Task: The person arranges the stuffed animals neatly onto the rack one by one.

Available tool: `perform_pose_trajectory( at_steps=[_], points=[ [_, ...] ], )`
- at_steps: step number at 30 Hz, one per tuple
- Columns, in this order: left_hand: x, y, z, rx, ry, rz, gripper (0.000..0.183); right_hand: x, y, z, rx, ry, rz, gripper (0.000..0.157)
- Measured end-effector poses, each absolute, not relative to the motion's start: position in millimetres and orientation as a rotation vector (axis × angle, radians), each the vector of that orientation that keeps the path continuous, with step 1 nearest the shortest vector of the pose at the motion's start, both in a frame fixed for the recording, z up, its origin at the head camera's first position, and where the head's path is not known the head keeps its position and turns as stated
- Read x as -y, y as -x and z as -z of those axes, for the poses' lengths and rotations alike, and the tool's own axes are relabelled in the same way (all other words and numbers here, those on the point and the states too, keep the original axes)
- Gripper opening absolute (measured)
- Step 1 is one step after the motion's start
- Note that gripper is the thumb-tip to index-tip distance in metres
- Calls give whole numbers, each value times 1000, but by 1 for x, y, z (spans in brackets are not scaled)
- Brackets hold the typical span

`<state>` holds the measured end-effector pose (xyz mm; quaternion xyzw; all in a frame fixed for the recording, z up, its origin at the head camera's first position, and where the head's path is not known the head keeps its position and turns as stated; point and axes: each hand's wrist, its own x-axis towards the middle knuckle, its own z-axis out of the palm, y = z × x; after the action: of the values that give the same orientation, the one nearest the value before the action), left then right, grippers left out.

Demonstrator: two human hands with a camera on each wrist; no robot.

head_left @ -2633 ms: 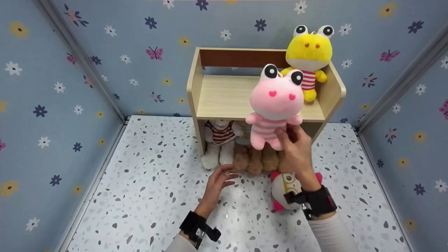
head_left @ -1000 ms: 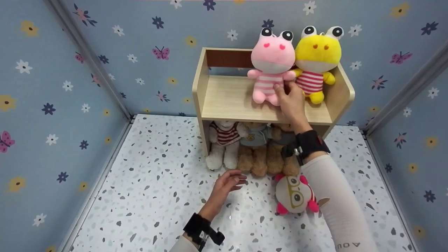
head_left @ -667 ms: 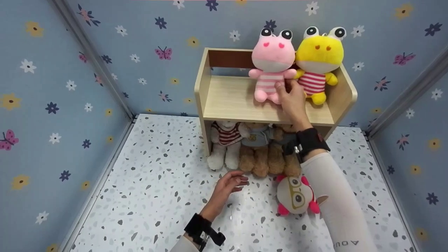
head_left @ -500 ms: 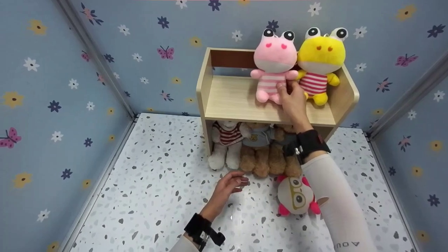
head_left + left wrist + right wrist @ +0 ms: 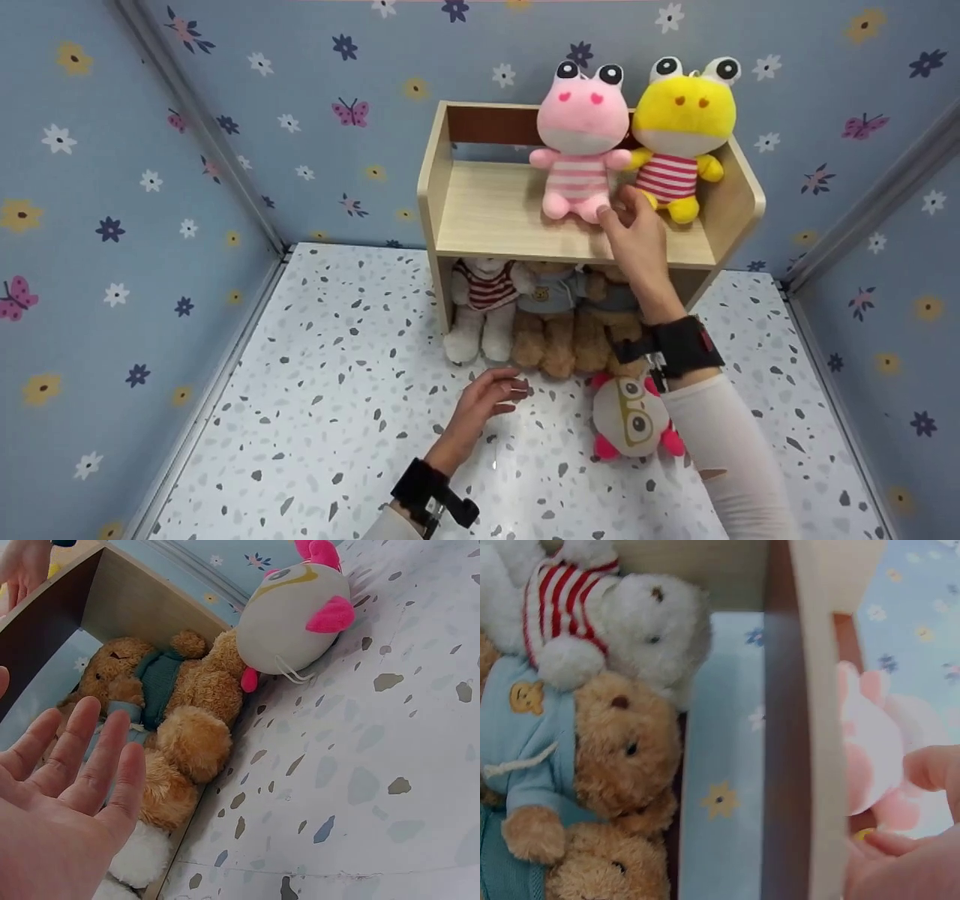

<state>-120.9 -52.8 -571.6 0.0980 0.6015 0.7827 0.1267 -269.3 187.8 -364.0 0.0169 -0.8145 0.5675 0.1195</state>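
Note:
A pink plush frog in a striped shirt sits upright on the upper board of a small wooden shelf. Beside it, on the right, a yellow plush frog leans near the side panel. My right hand is just in front of the pink frog's foot, thumb and fingers apart, holding neither toy. In the head view my left hand hovers over the floor before the shelf. The left wrist view shows that hand with its fingers spread and nothing in them.
Below the board sit a white bear in a striped shirt and two brown bears in blue and teal tops. A round plush with glasses and pink limbs lies on the speckled floor. Flowered walls surround the shelf.
The pink frog went from my right hand's grip in the air onto the upper board, left of the yellow frog. My right hand has just let go and drawn slightly back. The left hand hardly moved.

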Motion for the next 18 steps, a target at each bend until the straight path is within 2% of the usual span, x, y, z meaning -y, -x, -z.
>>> perform_pose_trajectory(
  at_steps=[6, 18],
  points=[
    [56, 121, 573, -1785, -249, -2262, 45, -191, 235, 366, 2332, -118, -1746, 67],
    [58, 122, 574, -1828, -218, -2222, 44, -224, 184, 402, 2115, -199, -1733, 48]
  ],
)
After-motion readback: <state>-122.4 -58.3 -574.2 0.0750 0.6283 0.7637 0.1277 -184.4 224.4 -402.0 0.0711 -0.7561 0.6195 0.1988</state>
